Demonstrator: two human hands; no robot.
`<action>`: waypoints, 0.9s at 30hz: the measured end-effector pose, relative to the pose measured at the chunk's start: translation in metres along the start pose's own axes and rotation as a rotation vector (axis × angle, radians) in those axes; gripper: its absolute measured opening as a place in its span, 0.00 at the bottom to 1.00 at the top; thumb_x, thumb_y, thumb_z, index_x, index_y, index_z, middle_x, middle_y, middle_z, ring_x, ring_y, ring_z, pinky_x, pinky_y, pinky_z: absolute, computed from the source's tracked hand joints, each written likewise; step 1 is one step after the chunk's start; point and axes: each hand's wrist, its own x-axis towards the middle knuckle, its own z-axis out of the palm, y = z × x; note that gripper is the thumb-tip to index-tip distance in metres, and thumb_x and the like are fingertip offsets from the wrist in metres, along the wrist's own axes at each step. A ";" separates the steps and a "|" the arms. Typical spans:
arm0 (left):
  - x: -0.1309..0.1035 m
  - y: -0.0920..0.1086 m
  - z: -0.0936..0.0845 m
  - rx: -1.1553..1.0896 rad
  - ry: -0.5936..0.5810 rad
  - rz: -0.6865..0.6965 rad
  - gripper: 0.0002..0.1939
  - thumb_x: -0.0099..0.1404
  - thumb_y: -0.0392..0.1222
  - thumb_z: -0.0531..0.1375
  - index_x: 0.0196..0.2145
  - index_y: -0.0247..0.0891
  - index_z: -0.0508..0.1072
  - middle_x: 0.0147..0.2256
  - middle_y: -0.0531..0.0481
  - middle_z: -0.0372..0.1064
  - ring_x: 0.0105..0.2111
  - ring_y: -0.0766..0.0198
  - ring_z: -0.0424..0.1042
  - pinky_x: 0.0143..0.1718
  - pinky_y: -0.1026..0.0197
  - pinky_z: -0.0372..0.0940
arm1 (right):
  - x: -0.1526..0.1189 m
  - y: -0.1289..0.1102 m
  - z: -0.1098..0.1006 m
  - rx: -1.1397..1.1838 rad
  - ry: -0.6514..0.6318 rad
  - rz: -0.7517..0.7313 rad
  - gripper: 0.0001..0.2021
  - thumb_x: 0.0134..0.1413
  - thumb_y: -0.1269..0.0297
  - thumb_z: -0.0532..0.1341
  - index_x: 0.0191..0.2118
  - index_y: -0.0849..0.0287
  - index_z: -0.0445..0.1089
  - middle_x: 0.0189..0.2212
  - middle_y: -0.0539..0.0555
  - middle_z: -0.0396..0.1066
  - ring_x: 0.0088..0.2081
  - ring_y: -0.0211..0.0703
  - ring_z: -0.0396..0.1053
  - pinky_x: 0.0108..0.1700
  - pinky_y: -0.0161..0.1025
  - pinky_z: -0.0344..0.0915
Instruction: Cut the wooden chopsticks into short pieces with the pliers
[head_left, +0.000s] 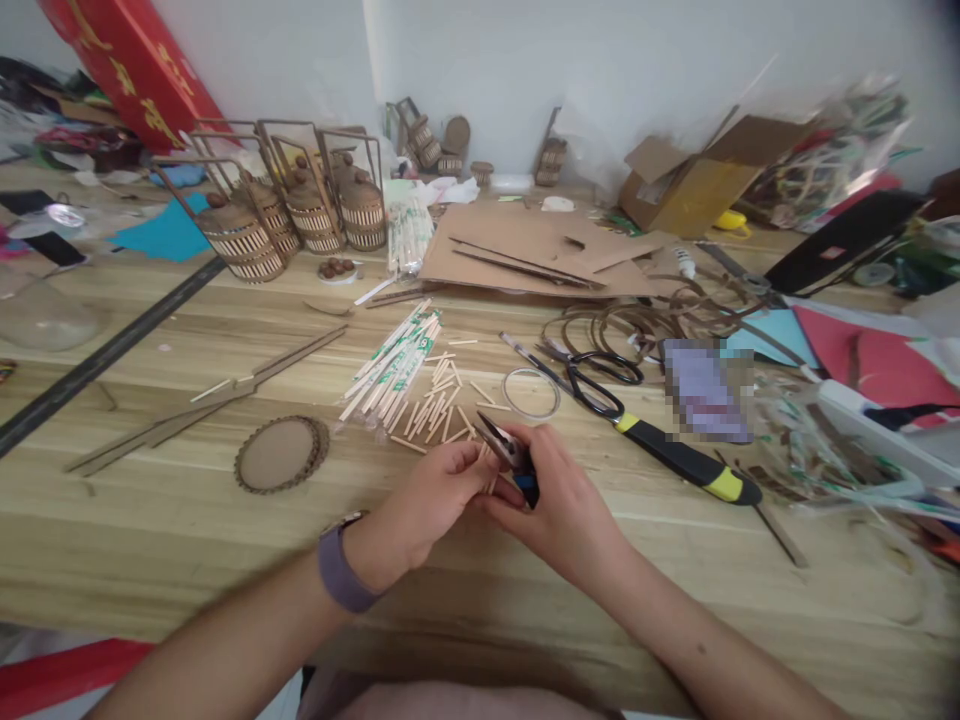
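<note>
My left hand (442, 492), with a purple band at the wrist, pinches small pale wooden sticks (487, 455) near the middle of the view. Wrapped round a pair of pliers (508, 446) is my right hand (562, 500); the dark pointed jaws point up and left, close above my left fingertips. Short cut sticks (431, 410) lie scattered just beyond my hands. Behind them is a pile of chopsticks in green-and-white wrappers (394, 360). A thin ring (531, 392) lies beyond the pliers.
Round scalloped discs (277, 455) lie at left. Black scissors (596, 385) and a black-and-yellow knife (682, 460) lie at right. Small lidded baskets with tall handles (244, 240) stand at back left. Cardboard (525, 245), coiled strips (622, 325) and an open box (690, 185) are farther back.
</note>
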 end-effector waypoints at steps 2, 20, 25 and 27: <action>0.000 0.000 0.001 0.024 -0.008 0.025 0.18 0.58 0.55 0.62 0.28 0.34 0.69 0.26 0.50 0.71 0.31 0.62 0.71 0.39 0.59 0.63 | 0.000 0.001 0.000 -0.006 0.006 0.004 0.24 0.45 0.69 0.66 0.50 0.58 0.61 0.40 0.57 0.68 0.42 0.51 0.69 0.42 0.46 0.68; -0.005 0.004 -0.008 0.584 0.127 0.166 0.21 0.69 0.55 0.51 0.33 0.35 0.73 0.31 0.49 0.76 0.31 0.63 0.70 0.33 0.63 0.60 | 0.012 0.017 -0.025 0.383 -0.037 0.439 0.17 0.46 0.57 0.60 0.42 0.58 0.67 0.25 0.47 0.63 0.25 0.38 0.61 0.27 0.36 0.59; -0.007 0.014 -0.014 0.866 0.329 0.389 0.18 0.71 0.48 0.49 0.41 0.37 0.74 0.42 0.46 0.75 0.44 0.59 0.72 0.46 0.59 0.63 | 0.012 0.021 -0.032 0.448 0.019 0.472 0.11 0.46 0.57 0.60 0.35 0.56 0.70 0.28 0.49 0.68 0.30 0.42 0.65 0.31 0.37 0.62; -0.006 0.015 -0.017 0.930 0.432 0.544 0.17 0.71 0.46 0.49 0.49 0.37 0.72 0.52 0.44 0.70 0.54 0.58 0.66 0.56 0.55 0.58 | 0.010 0.023 -0.033 0.492 0.018 0.484 0.10 0.47 0.57 0.60 0.35 0.55 0.70 0.29 0.50 0.69 0.32 0.43 0.67 0.31 0.36 0.63</action>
